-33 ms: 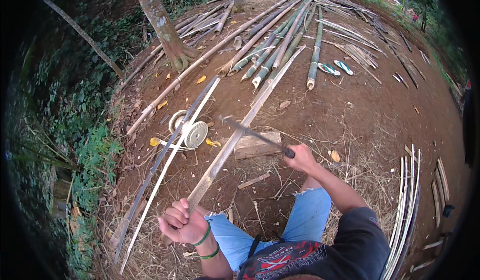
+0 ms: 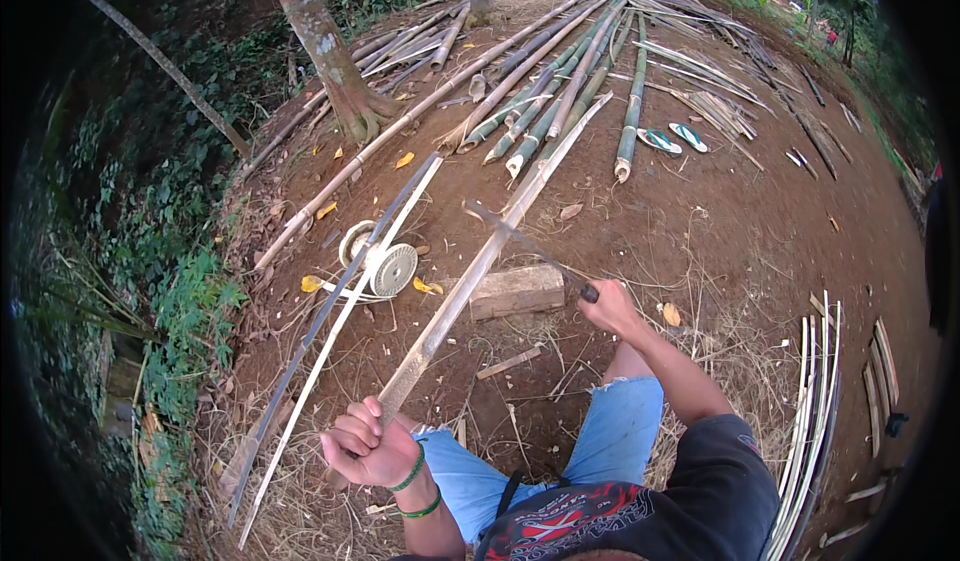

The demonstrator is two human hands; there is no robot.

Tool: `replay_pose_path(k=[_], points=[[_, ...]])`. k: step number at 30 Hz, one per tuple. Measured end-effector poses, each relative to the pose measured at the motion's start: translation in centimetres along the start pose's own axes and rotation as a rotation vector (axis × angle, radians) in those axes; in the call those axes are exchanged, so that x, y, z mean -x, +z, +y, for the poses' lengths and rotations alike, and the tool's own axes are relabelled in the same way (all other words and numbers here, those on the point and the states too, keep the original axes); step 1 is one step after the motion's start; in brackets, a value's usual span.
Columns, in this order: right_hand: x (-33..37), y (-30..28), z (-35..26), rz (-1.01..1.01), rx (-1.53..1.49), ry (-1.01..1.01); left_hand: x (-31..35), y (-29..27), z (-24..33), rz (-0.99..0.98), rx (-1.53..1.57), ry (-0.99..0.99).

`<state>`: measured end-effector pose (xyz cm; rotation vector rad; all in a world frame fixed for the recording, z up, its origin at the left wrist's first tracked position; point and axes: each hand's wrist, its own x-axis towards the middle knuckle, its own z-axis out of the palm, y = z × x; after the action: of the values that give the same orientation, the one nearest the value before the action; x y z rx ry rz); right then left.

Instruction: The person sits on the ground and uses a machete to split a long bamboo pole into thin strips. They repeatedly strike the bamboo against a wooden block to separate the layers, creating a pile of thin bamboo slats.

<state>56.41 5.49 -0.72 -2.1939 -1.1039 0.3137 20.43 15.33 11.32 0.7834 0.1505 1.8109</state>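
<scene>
My left hand (image 2: 372,446) is closed around the near end of a long split bamboo length (image 2: 440,329), its pale inner side facing up. The strip slants away to the far right, where its tip lies over the bamboo pile. My right hand (image 2: 612,309) grips the dark handle of a machete (image 2: 540,251). The blade points left and away, crossing the strip about midway along; whether it touches the strip I cannot tell. Beneath the strip lies a squared wooden block (image 2: 517,293) on the soil.
To the left, thin bamboo slats (image 2: 340,326) rest over a pale round plastic item (image 2: 392,270). Bamboo poles (image 2: 632,111) are heaped at the back near a tree trunk (image 2: 335,61). Flip-flops (image 2: 688,137) lie beside them. Finished-looking strips (image 2: 815,411) stand at the right.
My right hand has shifted slightly right and away, taking the machete with it. The blade now crosses the bamboo strip farther up. My left hand has hardly moved.
</scene>
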Motion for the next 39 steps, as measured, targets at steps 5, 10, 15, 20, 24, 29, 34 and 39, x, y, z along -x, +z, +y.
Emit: replay_pose_path(k=[5, 10, 15, 20, 24, 29, 34, 39], points=[[0.3, -2.0, -3.1, -0.036, 0.017, 0.034, 0.3, 0.2, -0.3, 0.063, -0.016, 0.037], [4.0, 0.8, -3.8, -0.086, -0.026, -0.327, 0.6, 0.9, 0.4, 0.119, 0.009, -0.005], [-3.5, -0.1, 4.4, 0.109, 0.013, 0.135, 1.4, 1.4, 0.3, 0.136, -0.021, -0.014], [1.9, 1.3, -1.3, -0.114, -0.037, -0.209, 1.1, 1.6, 1.2, 0.226, -0.032, 0.03], [-0.5, 0.9, 1.9, -0.029, -0.014, -0.147, 0.8, 1.1, 2.2, 0.151, -0.027, 0.026], [-4.9, -0.4, 8.4, 0.108, 0.071, 0.189, 0.7, 1.9, 1.7, 0.285, -0.063, 0.046], [3.3, 1.7, -0.3, -0.132, -0.015, -0.276, 0.6, 1.6, 2.5, 0.296, -0.044, 0.057], [-2.5, 0.4, 6.0, 0.022, 0.0, 0.069, 1.0, 2.4, 1.8, 0.344, -0.082, 0.037]])
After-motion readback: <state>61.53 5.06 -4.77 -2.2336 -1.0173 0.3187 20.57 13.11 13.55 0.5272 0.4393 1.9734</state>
